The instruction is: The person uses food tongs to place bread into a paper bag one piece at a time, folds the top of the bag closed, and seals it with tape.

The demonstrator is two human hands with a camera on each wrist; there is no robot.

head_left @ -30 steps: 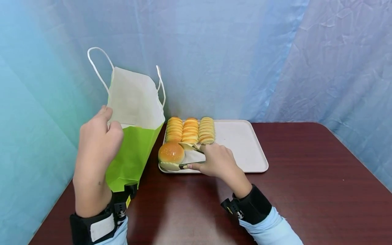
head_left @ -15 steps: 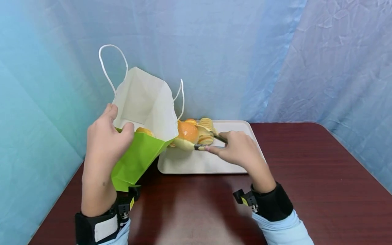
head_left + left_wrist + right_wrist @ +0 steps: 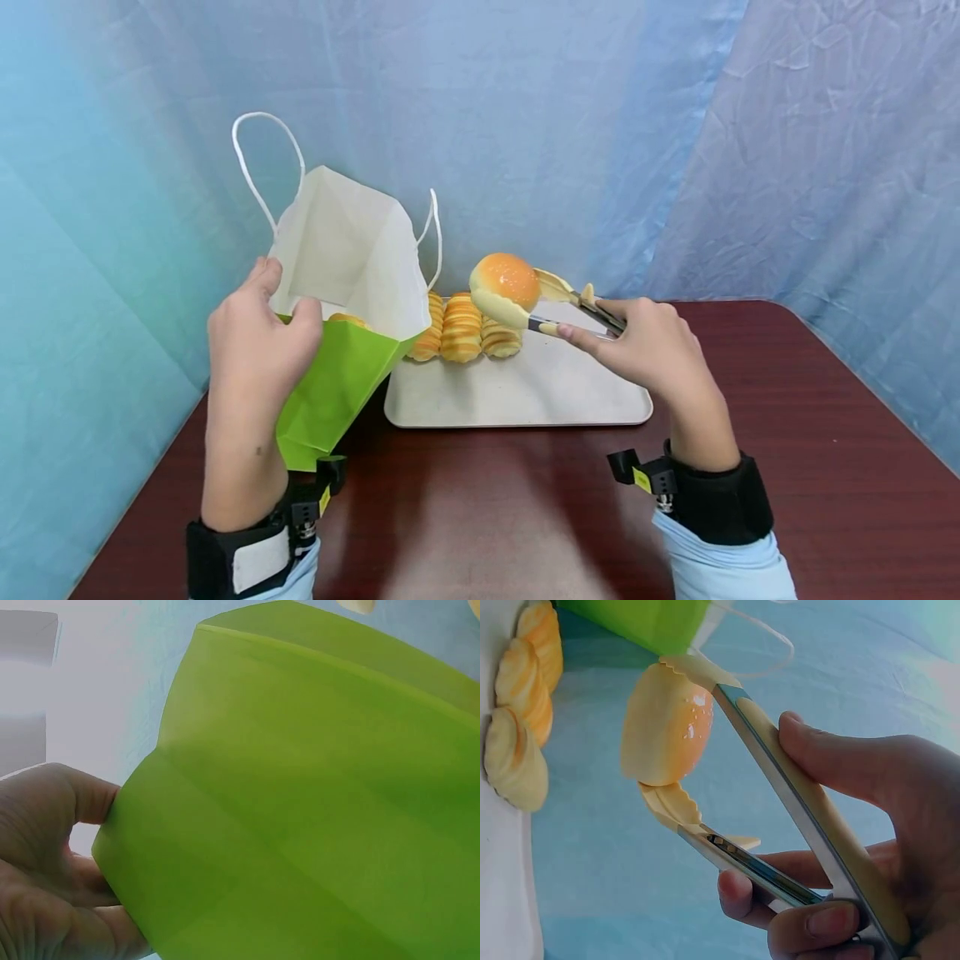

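Dark wooden table [image 3: 787, 433], tongs [image 3: 577, 310] pointing left, gripping bun [image 3: 506, 287]

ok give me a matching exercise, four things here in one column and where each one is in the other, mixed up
Things:
1. round bun
2. paper bag
3. tongs
4. ridged rolls

Places:
a. lying in a row on the tray
b. gripped in the right hand
c. clamped between the tong tips, up in the air
d. held open at the rim by the left hand

Pairs: 1-c, 2-d, 3-b, 4-a
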